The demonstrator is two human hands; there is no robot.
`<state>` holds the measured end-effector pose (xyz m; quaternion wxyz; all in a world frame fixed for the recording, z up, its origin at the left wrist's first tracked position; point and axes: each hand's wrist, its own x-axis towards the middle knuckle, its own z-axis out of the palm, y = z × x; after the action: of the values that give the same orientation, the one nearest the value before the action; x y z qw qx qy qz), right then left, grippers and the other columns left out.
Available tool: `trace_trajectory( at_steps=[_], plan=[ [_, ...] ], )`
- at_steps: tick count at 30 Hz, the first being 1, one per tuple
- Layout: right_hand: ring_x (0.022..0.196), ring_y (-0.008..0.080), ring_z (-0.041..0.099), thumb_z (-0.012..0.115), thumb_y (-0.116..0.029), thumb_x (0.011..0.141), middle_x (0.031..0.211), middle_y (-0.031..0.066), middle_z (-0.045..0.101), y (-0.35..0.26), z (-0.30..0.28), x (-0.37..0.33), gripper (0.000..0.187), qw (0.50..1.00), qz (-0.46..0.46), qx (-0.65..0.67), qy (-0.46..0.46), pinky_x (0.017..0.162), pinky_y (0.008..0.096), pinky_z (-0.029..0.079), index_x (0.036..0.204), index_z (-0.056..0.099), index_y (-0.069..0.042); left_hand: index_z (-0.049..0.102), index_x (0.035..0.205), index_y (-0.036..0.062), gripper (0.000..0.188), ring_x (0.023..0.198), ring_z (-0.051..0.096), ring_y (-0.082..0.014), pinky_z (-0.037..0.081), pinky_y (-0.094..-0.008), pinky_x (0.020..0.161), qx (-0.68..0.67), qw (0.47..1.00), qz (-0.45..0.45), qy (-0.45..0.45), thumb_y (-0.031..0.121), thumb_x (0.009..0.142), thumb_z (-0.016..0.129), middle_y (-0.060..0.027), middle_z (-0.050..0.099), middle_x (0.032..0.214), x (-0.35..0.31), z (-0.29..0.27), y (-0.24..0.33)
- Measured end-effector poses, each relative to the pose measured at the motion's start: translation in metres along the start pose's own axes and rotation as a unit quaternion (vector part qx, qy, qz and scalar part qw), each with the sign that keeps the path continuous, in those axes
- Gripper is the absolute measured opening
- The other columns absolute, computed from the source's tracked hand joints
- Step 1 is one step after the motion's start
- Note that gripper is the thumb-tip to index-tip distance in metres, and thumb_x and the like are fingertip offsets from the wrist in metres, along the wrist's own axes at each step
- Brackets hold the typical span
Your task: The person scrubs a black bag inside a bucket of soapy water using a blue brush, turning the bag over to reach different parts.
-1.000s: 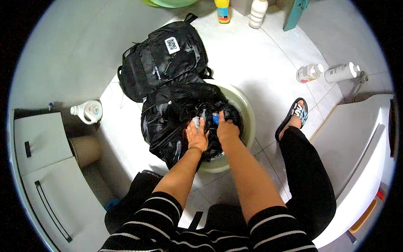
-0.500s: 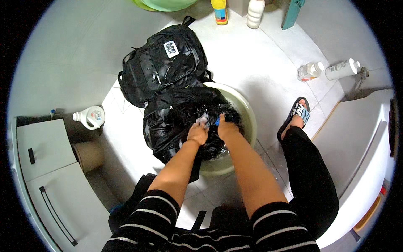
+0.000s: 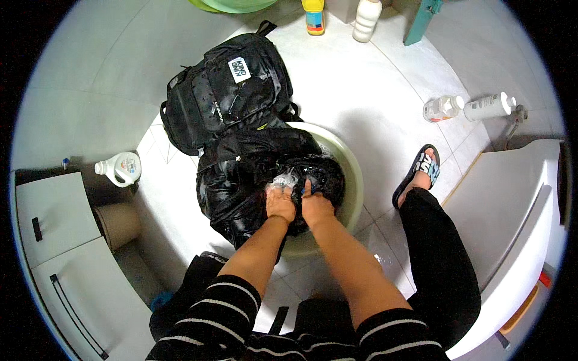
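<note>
Both hands have come nearer the wearer since the prev. frame, and less of the blue object [image 3: 303,191] by the R thumb shows; bags and basin keep the same layout. Fig. shows a black bag [image 3: 223,171] lying part in, part over the L side of a pale green basin [image 3: 357,180] on the tiled floor [image 3: 361,102], approx. mid-scene; the basin presumably keeps the water under the wet fabric.

L hand [image 3: 280,203]: back up, fingers pointing far, tips at a white foamy patch [image 3: 284,179] on the bag; prob. pressing to steady the fabric, tho' whether fingertips are apart or pinched on it can't be told. R hand [image 3: 317,207]: just R of the L hand, fingers curled, thumb pointing far; grip looks clamped on the blue object, kind unclear b/c mostly hidden, prob. held thus for firm downward pressure.

Far L of the basin, a black backpack [image 3: 235,90] w/ a white label lies on the floor, against the near bag; whether the two are joined can't be told. White jug [image 3: 123,168] stands at L, clear bottle [image 3: 441,109] and white bottle [image 3: 486,107] at far R, yellow bottle [image 3: 313,18] at far edge, all well apart from the hands, perhaps to leave elbow room. Sandalled foot [image 3: 424,174] is planted R of the basin, likely for balance.
</note>
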<state>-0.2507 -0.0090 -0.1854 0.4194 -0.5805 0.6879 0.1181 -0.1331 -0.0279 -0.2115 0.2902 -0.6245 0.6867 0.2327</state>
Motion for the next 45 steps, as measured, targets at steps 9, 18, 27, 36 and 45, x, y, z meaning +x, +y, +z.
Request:
trace_trajectory(
  at_steps=[9,18,27,36,45],
  plan=[
    [0.094,0.0317,0.061,0.044,-0.025,0.091,0.103,0.0176,0.062,0.036,-0.062,-0.019,0.044,0.996,-0.07,-0.055,-0.025,0.08,0.0431,0.049,0.133,0.039,-0.014,0.041,0.133,0.0078,0.049,0.117,0.047,-0.0314,0.038,-0.0377,0.093,-0.572,0.82,-0.017,-0.014,0.027,0.089,0.051,-0.0143,0.047,0.131,-0.001,-0.042,-0.045],
    [0.09,0.0328,0.063,0.054,-0.013,0.075,0.097,0.0162,0.065,0.008,-0.072,-0.069,0.022,0.976,-0.173,-0.13,-0.031,0.079,0.0429,0.05,0.093,0.066,-0.008,0.046,0.123,0.0008,0.043,0.081,0.054,-0.0203,0.043,-0.035,0.067,-0.621,0.776,-0.089,0.064,0.028,0.089,0.053,-0.0109,0.059,0.095,-0.06,-0.051,-0.029],
    [0.09,0.0308,0.063,0.048,-0.014,0.082,0.102,0.0155,0.064,0.002,-0.09,-0.069,0.024,0.973,-0.152,-0.173,0.008,0.075,0.0419,0.052,0.096,0.065,-0.004,0.055,0.109,-0.0041,0.04,0.08,0.061,-0.0291,0.046,-0.0364,0.073,-0.456,0.876,-0.044,0.147,0.03,0.088,0.054,-0.0181,0.063,0.091,-0.043,-0.012,-0.047],
    [0.084,0.0281,0.065,0.055,-0.017,0.076,0.091,0.0109,0.067,0.023,-0.083,-0.044,0.02,0.954,-0.209,-0.213,-0.022,0.071,0.0404,0.052,0.089,0.068,-0.01,0.057,0.108,-0.0015,0.037,0.095,0.057,-0.04,0.045,-0.0422,0.083,-0.351,0.923,-0.043,0.148,0.029,0.088,0.053,-0.0246,0.061,0.098,-0.06,-0.021,-0.033],
    [0.089,0.0295,0.063,0.059,-0.023,0.078,0.101,0.0125,0.065,0.035,-0.065,-0.033,0.023,0.97,-0.197,-0.069,-0.121,0.082,0.037,0.049,0.098,0.069,-0.016,0.059,0.109,0.0023,0.05,0.101,0.056,-0.0382,0.043,-0.0399,0.087,-0.365,0.925,-0.015,0.099,0.045,0.083,0.056,-0.0239,0.06,0.104,-0.056,-0.003,-0.037]
  ],
)
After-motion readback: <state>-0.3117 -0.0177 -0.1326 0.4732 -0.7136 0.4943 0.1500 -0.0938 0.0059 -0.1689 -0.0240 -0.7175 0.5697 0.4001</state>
